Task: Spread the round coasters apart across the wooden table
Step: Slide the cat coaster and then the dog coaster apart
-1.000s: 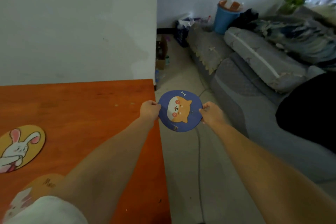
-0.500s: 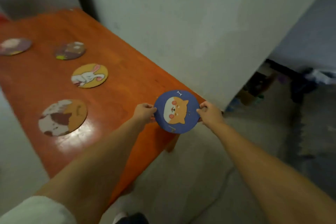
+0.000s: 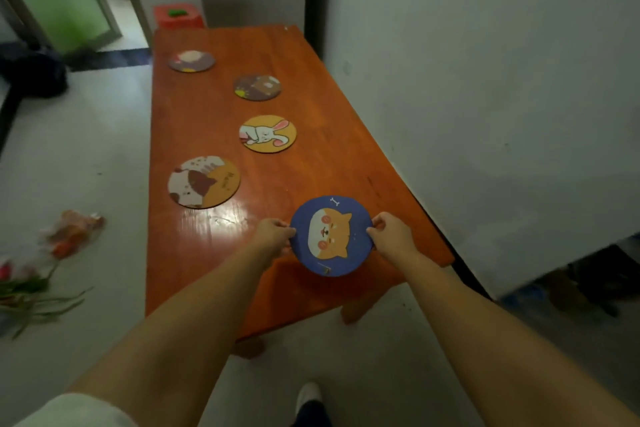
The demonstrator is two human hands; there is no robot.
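Note:
I hold a blue round coaster with an orange dog [image 3: 331, 235] above the near right part of the wooden table [image 3: 214, 253]. My left hand [image 3: 273, 236] pinches its left rim and my right hand [image 3: 391, 234] pinches its right rim. Several other coasters lie apart on the table: a cat one [image 3: 203, 181] near left, a yellow rabbit one [image 3: 267, 134] in the middle, a brown one [image 3: 257, 87] farther back, and another [image 3: 191, 61] at the far left.
A white wall [image 3: 485, 97] runs along the table's right edge. A red stool [image 3: 178, 15] stands beyond the far end. Flowers and wrapping [image 3: 52, 253] lie on the pale floor to the left. My foot [image 3: 308, 395] is below the near table edge.
The view has swung left from the sofa side to along the table. Both hands, still gripping the blue coaster, have brought it from beyond the table's edge to over the tabletop.

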